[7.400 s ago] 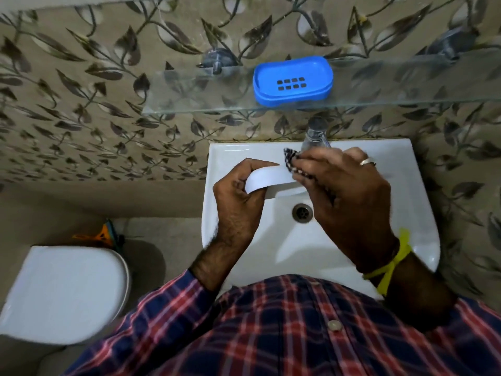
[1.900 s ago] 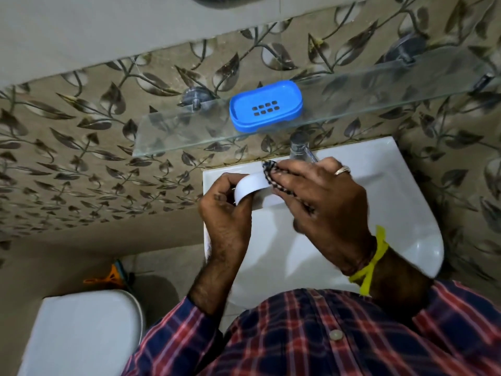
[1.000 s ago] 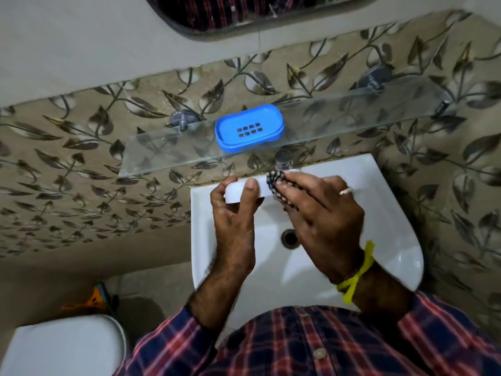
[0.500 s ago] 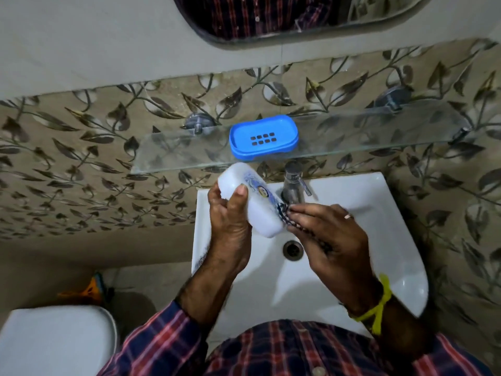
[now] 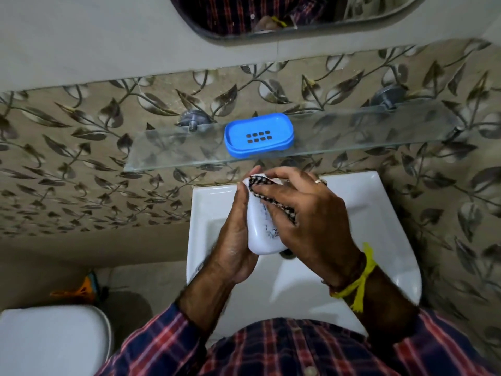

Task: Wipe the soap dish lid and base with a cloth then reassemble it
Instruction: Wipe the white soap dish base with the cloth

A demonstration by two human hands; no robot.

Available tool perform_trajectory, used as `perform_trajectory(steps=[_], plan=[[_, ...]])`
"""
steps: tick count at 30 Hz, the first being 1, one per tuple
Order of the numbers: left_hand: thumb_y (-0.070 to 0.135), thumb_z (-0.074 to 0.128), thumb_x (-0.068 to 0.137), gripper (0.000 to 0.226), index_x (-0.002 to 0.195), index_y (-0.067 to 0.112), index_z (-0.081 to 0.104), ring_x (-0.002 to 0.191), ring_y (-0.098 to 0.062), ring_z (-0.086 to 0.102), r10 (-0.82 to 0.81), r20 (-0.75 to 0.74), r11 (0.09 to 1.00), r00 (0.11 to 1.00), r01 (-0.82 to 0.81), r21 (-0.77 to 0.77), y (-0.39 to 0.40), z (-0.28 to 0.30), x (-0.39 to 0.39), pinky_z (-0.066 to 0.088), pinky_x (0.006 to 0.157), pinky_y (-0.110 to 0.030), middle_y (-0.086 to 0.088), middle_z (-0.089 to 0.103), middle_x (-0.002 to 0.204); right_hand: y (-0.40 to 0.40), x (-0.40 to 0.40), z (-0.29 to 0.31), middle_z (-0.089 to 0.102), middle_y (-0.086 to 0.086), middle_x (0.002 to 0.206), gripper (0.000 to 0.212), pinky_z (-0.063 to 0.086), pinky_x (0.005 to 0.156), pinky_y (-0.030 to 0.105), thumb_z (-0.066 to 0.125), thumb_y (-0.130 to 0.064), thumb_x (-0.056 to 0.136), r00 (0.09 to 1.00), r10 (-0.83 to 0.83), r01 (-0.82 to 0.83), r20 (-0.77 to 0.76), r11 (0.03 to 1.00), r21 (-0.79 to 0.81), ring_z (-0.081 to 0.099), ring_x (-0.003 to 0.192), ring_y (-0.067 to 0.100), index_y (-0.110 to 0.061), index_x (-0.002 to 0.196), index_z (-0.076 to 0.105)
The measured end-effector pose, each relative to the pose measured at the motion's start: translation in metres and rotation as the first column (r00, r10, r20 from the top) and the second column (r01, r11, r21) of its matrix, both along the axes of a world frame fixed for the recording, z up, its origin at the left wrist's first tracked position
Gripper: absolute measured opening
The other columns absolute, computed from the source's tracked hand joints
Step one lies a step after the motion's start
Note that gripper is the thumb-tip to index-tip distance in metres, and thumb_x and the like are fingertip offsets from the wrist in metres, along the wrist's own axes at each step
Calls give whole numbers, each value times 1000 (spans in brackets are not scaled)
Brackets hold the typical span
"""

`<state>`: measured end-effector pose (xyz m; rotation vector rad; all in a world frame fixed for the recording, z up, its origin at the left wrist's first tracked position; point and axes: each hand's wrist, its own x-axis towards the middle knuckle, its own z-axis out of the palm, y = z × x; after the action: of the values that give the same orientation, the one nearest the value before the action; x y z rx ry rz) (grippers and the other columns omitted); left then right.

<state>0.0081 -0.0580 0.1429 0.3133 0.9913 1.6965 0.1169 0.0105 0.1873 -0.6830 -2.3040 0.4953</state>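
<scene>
- Presently, the white lid (image 5: 262,232) is held upright over the sink (image 5: 385,221), cradled along its left edge by the left hand (image 5: 233,240), whose fingers are curled round it.
- The checked cloth (image 5: 267,198) is pressed against the face of the lid by the right hand (image 5: 306,218), its fingers flattened and slightly spread over the fabric.
- The blue base (image 5: 259,135) is left on the glass shelf (image 5: 379,131) above the sink, well apart from the hands; whether it has been wiped cannot be told.
- A slip is judged the main risk: the lid is smooth plastic and is gripped only by one edge, so a hard push of the cloth could lever it out of the left hand and into the sink.
- The lower end of the lid is left uncovered by the cloth, so that part could be missed if the strokes are kept short.
- The cloth is bunched under the fingers; a loose corner could slide off, so that bare fingers rub the lid instead.
- The base sits near the front edge of the shelf, so a careless reach upward with the lid could knock it off.
- At reassembly, the lid could be seated crooked if it is pressed down on one end only.
</scene>
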Motion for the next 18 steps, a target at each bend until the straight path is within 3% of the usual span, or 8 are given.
perform_trajectory(steps=[4,9,14,18], plan=[[50,40,100,46,136,33,63,126,-12,62,-10,54,999,998,12,-33,-1,-2,7,48,108,-32,7,67,135,8,5,-4,71,-9,118,33,53,87,40,68,-10,82,1000,15,-16,-18,996,-84,66,103,21,-26,109,76],[50,32,106,45,146,37,48,124,-21,64,-29,59,1000,998,28,12,2,-2,4,57,94,-36,0,66,136,-5,7,-6,71,-6,112,33,49,82,32,66,-8,78,1000,-15,14,15,997,70,63,95,22,-23,105,76],[51,31,106,46,147,37,47,123,-22,65,-37,66,999,997,36,13,0,-4,7,57,91,-36,-3,67,136,-2,8,-10,73,-3,110,32,49,84,31,70,-4,76,996,-88,89,-17,996,18,65,95,24,-20,103,77],[52,41,101,48,144,37,52,114,-23,68,-5,37,1000,999,4,26,0,-2,1,58,89,-37,-6,69,127,-16,8,-13,71,-4,115,32,45,84,27,66,-9,79,999,-12,7,51,995,97,60,95,19,-22,107,75]])
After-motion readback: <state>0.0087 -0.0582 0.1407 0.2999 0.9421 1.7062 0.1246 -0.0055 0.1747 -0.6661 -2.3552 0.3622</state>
